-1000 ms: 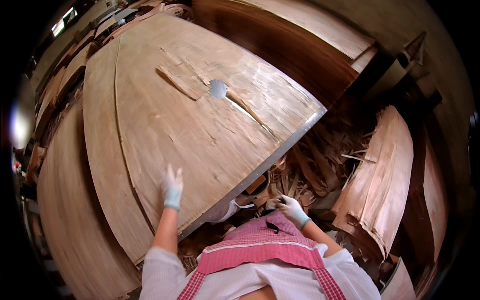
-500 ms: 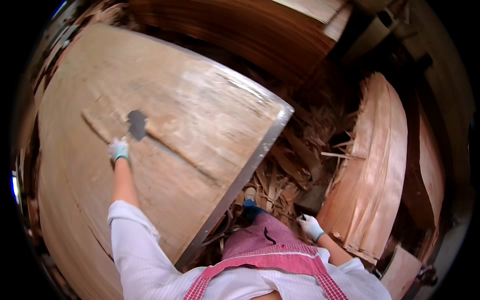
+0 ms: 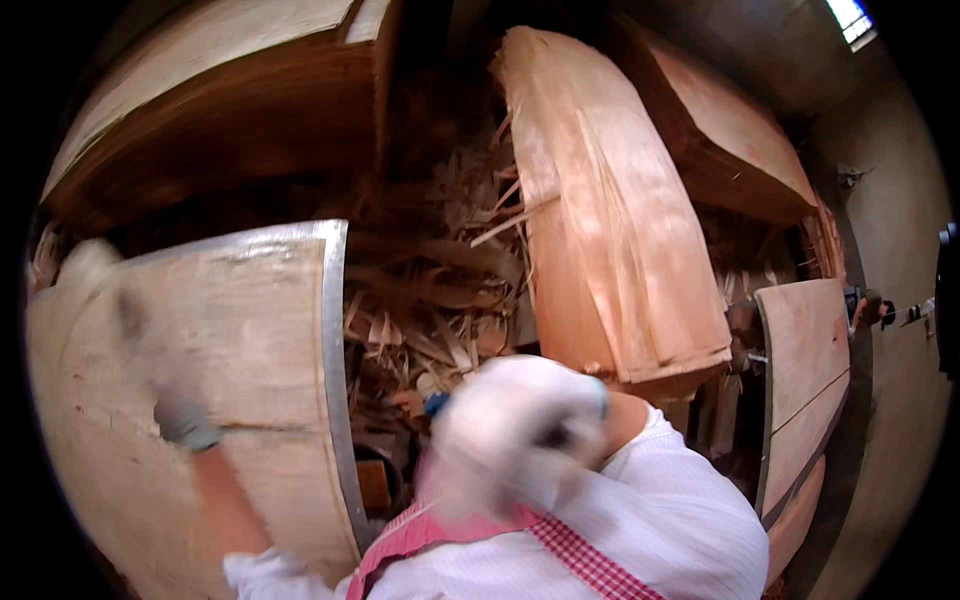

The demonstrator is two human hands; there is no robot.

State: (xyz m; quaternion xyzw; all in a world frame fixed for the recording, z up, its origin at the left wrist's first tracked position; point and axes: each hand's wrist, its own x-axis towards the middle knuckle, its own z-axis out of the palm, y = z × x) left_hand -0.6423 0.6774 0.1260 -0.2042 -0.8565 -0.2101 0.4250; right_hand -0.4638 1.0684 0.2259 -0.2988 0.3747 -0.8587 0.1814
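My left hand [image 3: 187, 420], in a pale glove with a green cuff, is over the stack of veneer sheets [image 3: 275, 330] at the left. Motion smears its fingers. Just beyond it is a pale blurred shape [image 3: 90, 265] with a darker patch; whether the hand holds it I cannot tell. My right hand [image 3: 510, 425], in a white glove, is raised close in front of my chest and strongly blurred. A dark spot [image 3: 553, 432] shows at its fingers, too smeared to name.
A metal strip [image 3: 335, 340] edges the left stack. Wood scraps [image 3: 440, 320] litter the gap beside it. A curved veneer pile [image 3: 610, 200] stands ahead, another pile [image 3: 220, 120] at far left. A smaller sheet-topped stack [image 3: 805, 360] is at the right, near a wall [image 3: 890, 200].
The view has swung to the right, so the left stack now sits further left. My right hand has come up from low beside the curved pile to my chest.
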